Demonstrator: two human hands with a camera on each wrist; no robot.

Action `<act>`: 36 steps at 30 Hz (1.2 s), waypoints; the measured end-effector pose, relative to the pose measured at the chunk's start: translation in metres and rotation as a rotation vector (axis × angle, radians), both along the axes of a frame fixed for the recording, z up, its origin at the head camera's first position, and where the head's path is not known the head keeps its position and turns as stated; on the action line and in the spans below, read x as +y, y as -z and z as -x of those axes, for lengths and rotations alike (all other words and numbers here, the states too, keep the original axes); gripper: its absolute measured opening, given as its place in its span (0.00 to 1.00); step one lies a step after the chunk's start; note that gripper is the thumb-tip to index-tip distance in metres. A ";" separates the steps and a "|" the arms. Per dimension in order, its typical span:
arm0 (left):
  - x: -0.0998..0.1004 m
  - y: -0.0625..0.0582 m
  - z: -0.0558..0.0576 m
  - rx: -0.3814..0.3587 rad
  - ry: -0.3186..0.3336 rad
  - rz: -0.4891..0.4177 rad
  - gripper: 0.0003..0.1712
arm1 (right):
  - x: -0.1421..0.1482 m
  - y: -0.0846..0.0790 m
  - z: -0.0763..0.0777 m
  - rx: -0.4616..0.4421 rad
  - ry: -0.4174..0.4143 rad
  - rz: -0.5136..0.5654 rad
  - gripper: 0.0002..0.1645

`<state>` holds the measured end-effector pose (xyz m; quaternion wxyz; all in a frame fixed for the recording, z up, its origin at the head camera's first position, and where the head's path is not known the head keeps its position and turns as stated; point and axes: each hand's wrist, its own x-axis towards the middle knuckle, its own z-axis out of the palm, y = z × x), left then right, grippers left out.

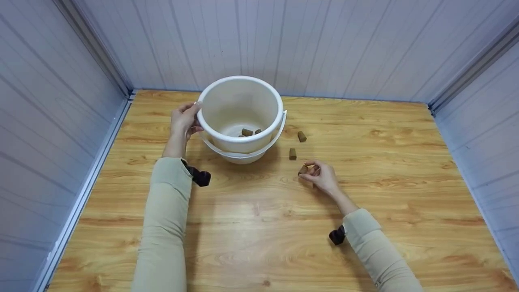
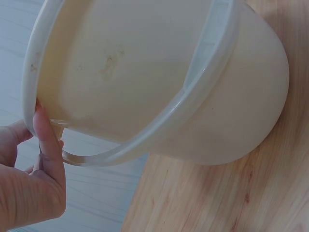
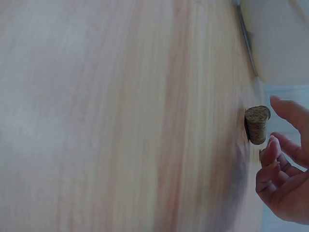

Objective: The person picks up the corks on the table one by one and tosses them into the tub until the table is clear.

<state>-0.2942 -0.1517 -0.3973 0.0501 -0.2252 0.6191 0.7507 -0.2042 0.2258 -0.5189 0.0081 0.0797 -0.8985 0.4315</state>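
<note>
We are sitting at a wood table (image 1: 259,227) with white walls around it. A white bucket (image 1: 240,117) is standing at the far side of the table, near the middle. Our left hand (image 1: 184,121) is holding the bucket by its left rim, with the thumb (image 2: 48,145) pressing on the rim and the fingers curling around it. The bucket's handle (image 2: 193,92) is hanging down along its side. A few corks (image 1: 247,132) are lying at the bottom of the bucket.

Our right hand (image 1: 320,175) is resting on the table, to the right of the bucket and nearer to us. Its fingers are curling around a cork (image 1: 303,169) and are touching it. In the right wrist view, that cork (image 3: 257,124) is standing just beside the fingertips (image 3: 270,150).

Two more corks are lying on the table between the bucket and our right hand. One (image 1: 292,153) is close to the hand, and the other (image 1: 301,136) is farther away.
</note>
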 end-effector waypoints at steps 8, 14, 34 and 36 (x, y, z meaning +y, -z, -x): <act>0.000 0.000 0.000 0.007 -0.010 -0.011 0.20 | 0.001 0.001 0.001 -0.062 0.030 -0.021 0.26; 0.000 0.000 0.001 -0.002 -0.011 -0.007 0.21 | 0.002 0.003 0.003 -0.091 0.024 -0.029 0.26; 0.000 0.000 0.001 -0.014 -0.005 0.005 0.23 | 0.001 0.009 0.006 -0.076 0.050 -0.046 0.23; -0.001 0.000 0.001 -0.011 -0.006 0.004 0.23 | 0.000 0.008 0.005 -0.076 0.054 -0.053 0.23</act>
